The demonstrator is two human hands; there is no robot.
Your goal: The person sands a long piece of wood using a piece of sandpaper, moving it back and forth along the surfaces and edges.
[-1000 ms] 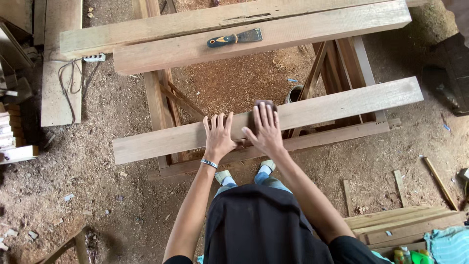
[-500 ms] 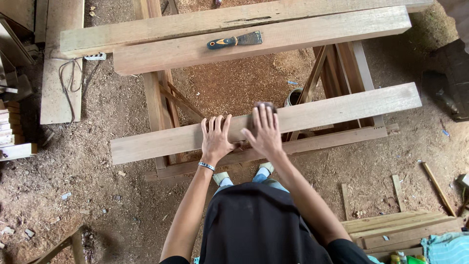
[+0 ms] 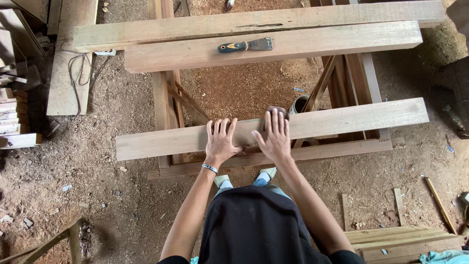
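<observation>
Both hands (image 3: 249, 142) unmoved on plank (image 3: 351, 120).

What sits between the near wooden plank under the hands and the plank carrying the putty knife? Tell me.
In the head view, only sawdust-covered ground below, crossed by wooden frame legs and a small tin can.

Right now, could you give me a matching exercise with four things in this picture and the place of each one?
Things:
1. putty knife
2. left hand
3. tin can
4. cable

Places:
A. on the ground behind the near plank
B. flat on the near plank, beside the right hand
C. on a plank lying at the far left
D. on a far plank of the frame

Pairs: 1-D, 2-B, 3-A, 4-C
</observation>
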